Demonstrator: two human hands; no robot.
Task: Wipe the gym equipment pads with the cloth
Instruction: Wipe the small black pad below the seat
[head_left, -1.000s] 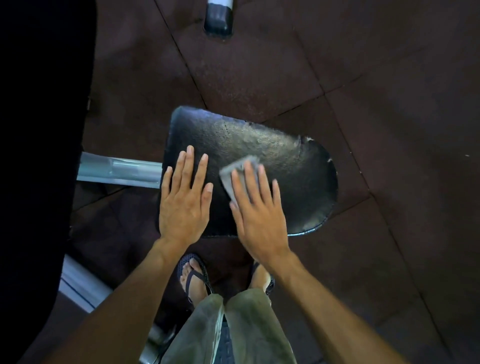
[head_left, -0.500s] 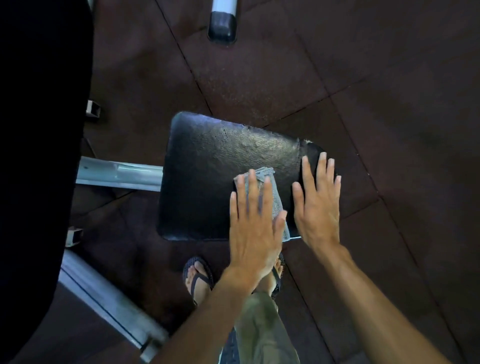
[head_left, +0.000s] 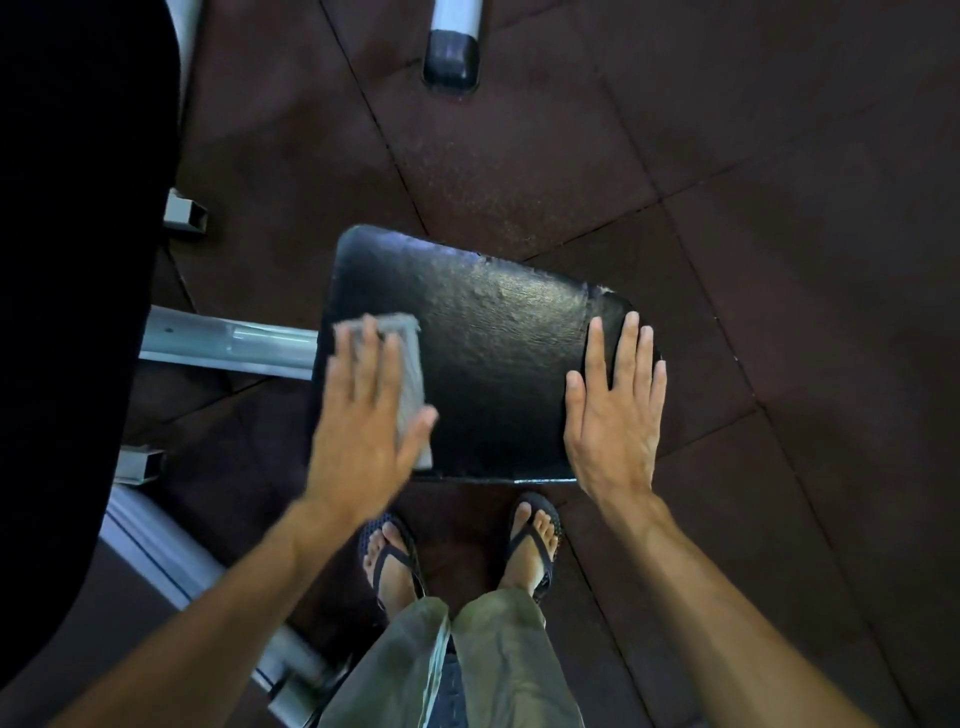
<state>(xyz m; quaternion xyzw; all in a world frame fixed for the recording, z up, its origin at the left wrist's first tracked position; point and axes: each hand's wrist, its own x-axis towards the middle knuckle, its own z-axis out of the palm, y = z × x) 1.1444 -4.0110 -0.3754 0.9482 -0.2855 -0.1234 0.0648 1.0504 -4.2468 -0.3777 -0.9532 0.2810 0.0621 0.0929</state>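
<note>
Left fingers: straight and close together, pressed flat on the cloth (head_left: 410, 364); blurred, so the exact spread cannot be told. Judged: a flat palm spreads pressure for wiping, not for gripping.
Left hand (head_left: 363, 410): covers most of the cloth at the pad's left edge, thumb out toward the pad's middle.
Cloth: grey, folded, lying on the pad's left part; its far edge and right strip show past the fingers.
Right fingers (head_left: 631, 348): straight, slightly apart, flat on the bare pad, holding nothing.
Right hand (head_left: 615, 415): rests on the pad's right end, well apart from the cloth. Judged: it braces the body or steadies the pad, and stays clear of the wiping path.
Seat pad (head_left: 493, 364): black, worn, textured; a sheen near the middle and far side, perhaps damp, cannot tell.
Frame tube (head_left: 228, 343): pale metal, meets the pad from the left, beside the wiping hand.
Feet: in sandals (head_left: 535, 540), on the floor tiles (head_left: 519, 156) just before the pad's near edge.
Back pad (head_left: 67, 260): large dark mass at left; judged another pad of the same machine.
</note>
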